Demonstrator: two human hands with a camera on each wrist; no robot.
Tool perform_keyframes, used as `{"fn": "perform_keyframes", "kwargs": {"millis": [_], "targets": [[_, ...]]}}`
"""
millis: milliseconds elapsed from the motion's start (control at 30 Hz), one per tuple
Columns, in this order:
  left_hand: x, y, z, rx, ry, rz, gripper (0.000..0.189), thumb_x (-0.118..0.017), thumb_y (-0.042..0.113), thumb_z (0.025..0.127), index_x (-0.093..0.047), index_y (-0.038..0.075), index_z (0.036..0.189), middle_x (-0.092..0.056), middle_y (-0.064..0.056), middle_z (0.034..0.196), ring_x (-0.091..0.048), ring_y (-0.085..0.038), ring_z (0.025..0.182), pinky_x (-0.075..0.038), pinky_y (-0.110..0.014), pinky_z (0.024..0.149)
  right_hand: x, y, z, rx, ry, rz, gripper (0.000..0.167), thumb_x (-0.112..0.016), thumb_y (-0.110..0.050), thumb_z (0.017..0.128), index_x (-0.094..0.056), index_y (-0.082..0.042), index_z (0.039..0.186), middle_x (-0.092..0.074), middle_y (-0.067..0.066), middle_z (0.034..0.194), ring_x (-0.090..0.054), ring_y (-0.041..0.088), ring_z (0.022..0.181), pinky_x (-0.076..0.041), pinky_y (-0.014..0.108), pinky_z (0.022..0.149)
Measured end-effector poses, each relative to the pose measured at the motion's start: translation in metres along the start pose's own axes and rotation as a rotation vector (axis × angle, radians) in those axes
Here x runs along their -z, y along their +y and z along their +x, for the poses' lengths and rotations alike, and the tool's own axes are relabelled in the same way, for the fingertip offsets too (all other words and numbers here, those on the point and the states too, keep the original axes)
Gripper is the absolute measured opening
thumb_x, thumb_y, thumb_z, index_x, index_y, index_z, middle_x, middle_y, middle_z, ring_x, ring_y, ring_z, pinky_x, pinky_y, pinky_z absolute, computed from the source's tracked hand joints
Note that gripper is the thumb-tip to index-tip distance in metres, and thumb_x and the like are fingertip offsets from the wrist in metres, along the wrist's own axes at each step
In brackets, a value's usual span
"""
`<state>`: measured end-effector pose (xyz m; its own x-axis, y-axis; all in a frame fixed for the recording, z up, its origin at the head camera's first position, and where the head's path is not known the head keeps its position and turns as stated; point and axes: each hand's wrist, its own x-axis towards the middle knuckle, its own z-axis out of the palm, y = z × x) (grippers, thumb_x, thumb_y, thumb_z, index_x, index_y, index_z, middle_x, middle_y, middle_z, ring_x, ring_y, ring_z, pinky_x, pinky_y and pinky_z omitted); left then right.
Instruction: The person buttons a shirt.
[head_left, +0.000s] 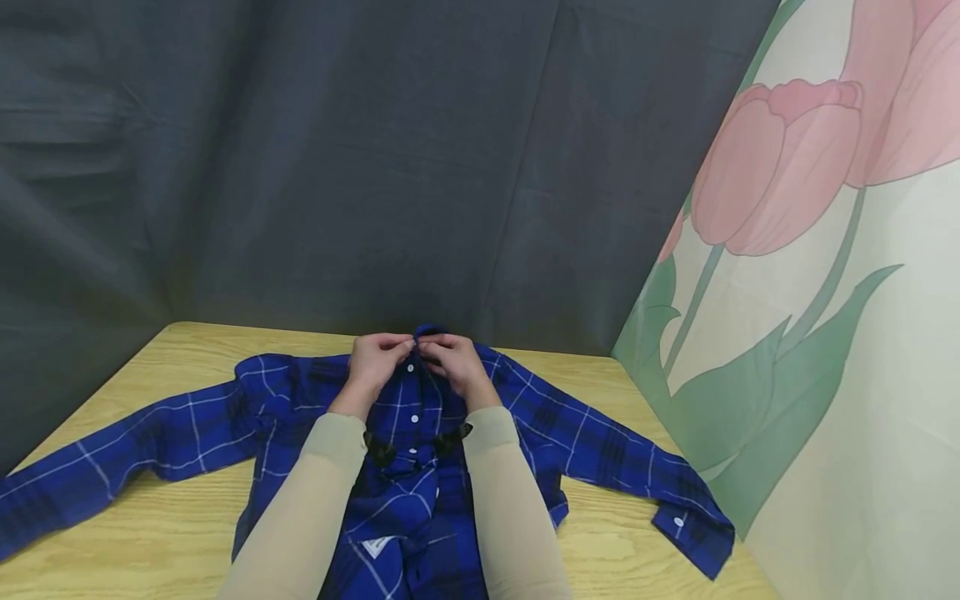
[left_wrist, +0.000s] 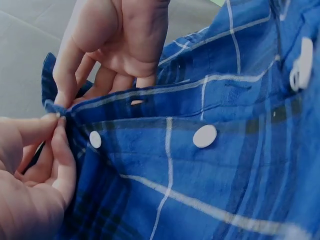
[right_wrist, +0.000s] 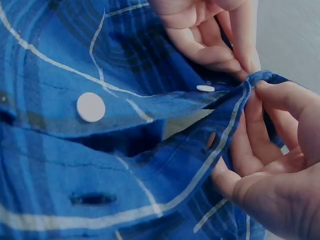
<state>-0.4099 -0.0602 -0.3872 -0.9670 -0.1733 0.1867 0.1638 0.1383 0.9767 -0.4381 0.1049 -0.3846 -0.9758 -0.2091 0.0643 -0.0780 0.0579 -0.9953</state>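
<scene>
A blue plaid shirt (head_left: 600, 425) lies front up with both sleeves spread. At its collar (head_left: 431, 329) my two hands meet. My left hand (head_left: 372, 362) pinches the collar end between thumb and fingertips, beside the top white button (left_wrist: 95, 139). Opposite it, my right hand (head_left: 457, 362) pinches the edge of the buttonhole strip (right_wrist: 226, 131) at the same spot. Whatever lies between the fingertips is hidden. Below, the two front edges hang apart, with an open buttonhole (right_wrist: 210, 140) and another white button (right_wrist: 91, 107) showing.
The shirt rests on a light wood table (head_left: 187, 525). A dark curtain (head_left: 375, 167) hangs behind the table's far edge. To the right stands a wall panel with painted tulips (head_left: 780, 167). The right cuff (head_left: 693, 533) lies near the table's right edge.
</scene>
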Motion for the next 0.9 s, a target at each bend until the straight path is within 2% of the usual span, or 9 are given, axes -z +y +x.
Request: {"fn": "perform_keyframes", "kwargs": {"millis": [100, 200, 300, 400, 467, 567, 733, 833, 900], "targets": [[-0.001, 0.000, 0.000, -0.020, -0.058, 0.049, 0.026, -0.073, 0.014, 0.104, -0.080, 0.003, 0.126, -0.078, -0.021, 0.130, -0.077, -0.019, 0.102, -0.064, -0.033, 0.096, 0.000, 0.000, 0.001, -0.053, 0.018, 0.059, 0.033, -0.068, -0.009, 0.105, -0.070, 0.008, 0.133, -0.077, 0.020, 0.130, -0.075, 0.017, 0.107, -0.056, 0.054, 0.115], [0.000, 0.003, -0.002, -0.052, -0.101, 0.102, 0.028, -0.071, 0.015, 0.103, -0.080, 0.004, 0.128, -0.078, -0.019, 0.132, -0.075, -0.030, 0.117, -0.061, -0.045, 0.104, 0.000, -0.001, 0.001, -0.107, 0.019, 0.111, 0.033, -0.067, -0.008, 0.104, -0.068, 0.008, 0.133, -0.078, 0.014, 0.118, -0.075, 0.014, 0.097, -0.057, 0.054, 0.112], [-0.001, 0.005, -0.004, -0.090, -0.149, 0.163, 0.033, -0.073, 0.016, 0.100, -0.079, 0.006, 0.131, -0.078, -0.018, 0.133, -0.073, -0.036, 0.125, -0.060, -0.050, 0.105, 0.001, -0.002, 0.001, -0.147, 0.026, 0.159, 0.028, -0.067, -0.007, 0.104, -0.067, 0.004, 0.130, -0.078, 0.006, 0.106, -0.074, 0.013, 0.090, -0.060, 0.052, 0.110], [-0.003, 0.007, -0.006, -0.134, -0.168, 0.216, 0.036, -0.076, 0.013, 0.099, -0.077, 0.006, 0.135, -0.078, -0.020, 0.133, -0.074, -0.037, 0.124, -0.062, -0.050, 0.102, 0.000, -0.003, 0.000, -0.163, 0.044, 0.176, 0.020, -0.068, -0.008, 0.103, -0.069, -0.002, 0.122, -0.078, 0.000, 0.095, -0.075, 0.011, 0.085, -0.062, 0.048, 0.107], [-0.005, 0.007, -0.007, -0.160, -0.144, 0.263, 0.036, -0.077, 0.012, 0.099, -0.077, 0.006, 0.134, -0.079, -0.019, 0.130, -0.076, -0.036, 0.119, -0.064, -0.049, 0.098, -0.001, -0.004, -0.001, -0.164, 0.054, 0.169, 0.015, -0.069, -0.009, 0.101, -0.070, -0.005, 0.115, -0.077, -0.003, 0.088, -0.075, 0.009, 0.084, -0.062, 0.047, 0.107], [-0.009, 0.007, -0.009, -0.213, -0.071, 0.329, 0.031, -0.077, 0.010, 0.099, -0.079, 0.005, 0.130, -0.081, -0.019, 0.122, -0.078, -0.033, 0.110, -0.065, -0.048, 0.094, -0.005, -0.006, -0.003, -0.157, 0.076, 0.134, 0.009, -0.070, -0.011, 0.100, -0.071, -0.007, 0.108, -0.075, -0.005, 0.084, -0.073, 0.008, 0.086, -0.059, 0.049, 0.111], [-0.016, 0.006, -0.008, -0.339, 0.060, 0.401, 0.024, -0.079, 0.009, 0.097, -0.082, 0.001, 0.119, -0.084, -0.019, 0.108, -0.080, -0.032, 0.097, -0.066, -0.048, 0.088, -0.009, -0.010, -0.004, -0.133, 0.131, 0.059, 0.015, -0.071, -0.013, 0.098, -0.073, -0.004, 0.111, -0.075, 0.002, 0.102, -0.071, 0.015, 0.103, -0.055, 0.053, 0.116], [-0.017, 0.007, -0.009, -0.385, 0.102, 0.414, 0.021, -0.082, 0.009, 0.095, -0.084, 0.000, 0.113, -0.084, -0.019, 0.106, -0.081, -0.033, 0.094, -0.066, -0.049, 0.085, -0.010, -0.013, -0.005, -0.124, 0.142, 0.039, 0.022, -0.072, -0.014, 0.098, -0.075, 0.000, 0.115, -0.077, 0.009, 0.115, -0.072, 0.018, 0.111, -0.056, 0.053, 0.115], [-0.016, 0.008, -0.009, -0.397, 0.110, 0.418, 0.019, -0.082, 0.009, 0.095, -0.084, -0.001, 0.111, -0.084, -0.020, 0.106, -0.081, -0.034, 0.093, -0.066, -0.050, 0.085, -0.011, -0.015, -0.005, -0.122, 0.138, 0.036, 0.023, -0.071, -0.014, 0.099, -0.075, 0.001, 0.115, -0.078, 0.010, 0.117, -0.072, 0.019, 0.112, -0.056, 0.052, 0.115]]}}
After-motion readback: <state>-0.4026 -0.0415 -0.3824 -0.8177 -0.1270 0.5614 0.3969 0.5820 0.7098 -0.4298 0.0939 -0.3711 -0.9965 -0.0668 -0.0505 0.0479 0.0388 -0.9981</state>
